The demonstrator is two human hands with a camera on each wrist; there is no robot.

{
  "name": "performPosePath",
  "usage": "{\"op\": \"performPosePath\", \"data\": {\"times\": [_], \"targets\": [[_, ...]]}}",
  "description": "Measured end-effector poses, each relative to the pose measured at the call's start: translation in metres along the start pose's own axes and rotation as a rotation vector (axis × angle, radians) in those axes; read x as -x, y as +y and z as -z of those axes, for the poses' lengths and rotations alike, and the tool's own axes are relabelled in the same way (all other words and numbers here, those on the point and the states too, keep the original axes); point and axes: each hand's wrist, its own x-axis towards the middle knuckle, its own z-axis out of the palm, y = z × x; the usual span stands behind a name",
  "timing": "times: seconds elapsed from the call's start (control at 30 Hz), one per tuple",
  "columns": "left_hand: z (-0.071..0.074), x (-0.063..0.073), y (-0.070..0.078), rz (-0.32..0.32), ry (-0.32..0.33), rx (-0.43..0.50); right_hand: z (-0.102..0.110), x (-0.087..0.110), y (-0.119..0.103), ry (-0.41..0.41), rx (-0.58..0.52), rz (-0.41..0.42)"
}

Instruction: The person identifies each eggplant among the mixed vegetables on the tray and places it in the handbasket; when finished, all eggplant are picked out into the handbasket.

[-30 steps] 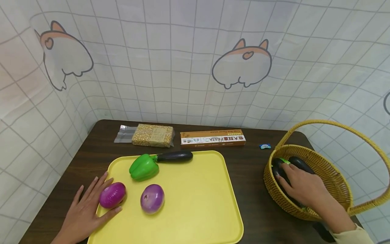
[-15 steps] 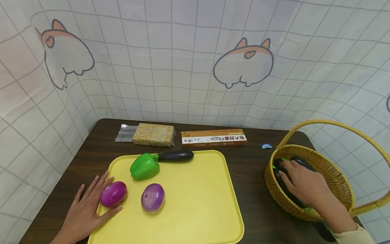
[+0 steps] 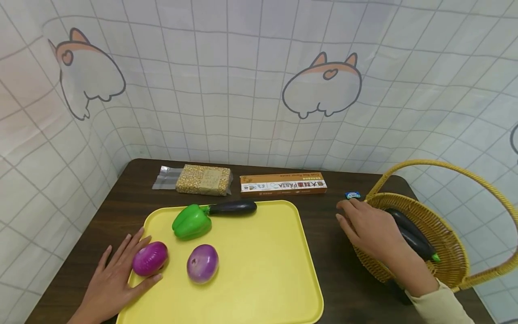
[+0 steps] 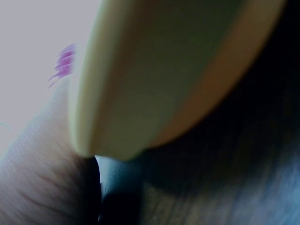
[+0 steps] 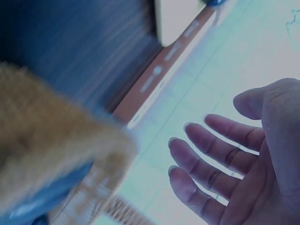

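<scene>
My left hand (image 3: 112, 280) rests at the left edge of the yellow tray (image 3: 259, 288), fingers spread, thumb over the rim. Between its thumb and index finger lies a red onion (image 3: 150, 258). On the tray are also a round purple eggplant (image 3: 203, 264), a green bell pepper (image 3: 192, 222) and a long dark eggplant (image 3: 232, 207). My right hand (image 3: 374, 229) is above the left rim of the wicker basket (image 3: 449, 229). The right wrist view shows this hand (image 5: 234, 164) with loosely bent fingers and nothing in it. Dark eggplants (image 3: 417, 240) lie in the basket, partly hidden by the hand.
Behind the tray lie a bag of corn kernels (image 3: 204, 180) and a pasta box (image 3: 283, 184). A small blue packet (image 3: 352, 195) sits near the basket. The basket handle (image 3: 465, 173) arches high at the right. A tiled-pattern curtain (image 3: 243, 81) surrounds the dark table.
My right hand has come up out of the basket and moved left over its rim, uncovering more of the eggplants inside. The left hand and the tray's contents stay put.
</scene>
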Motion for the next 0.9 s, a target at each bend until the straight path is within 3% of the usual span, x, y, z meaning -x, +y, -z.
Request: {"op": "performPosePath", "data": {"times": [0.27, 0.57, 0.9], "targets": [[0.001, 0.0, 0.001, 0.003, -0.006, -0.001, -0.021, -0.031, -0.037, 0.034, -0.008, 0.122], [0.002, 0.003, 0.002, 0.004, -0.007, 0.003, -0.055, -0.062, -0.094, 0.0, 0.025, 0.257], [0.002, 0.0, 0.002, -0.002, -0.002, 0.004, -0.069, -0.101, -0.137, 0.025, 0.035, 0.314]]}}
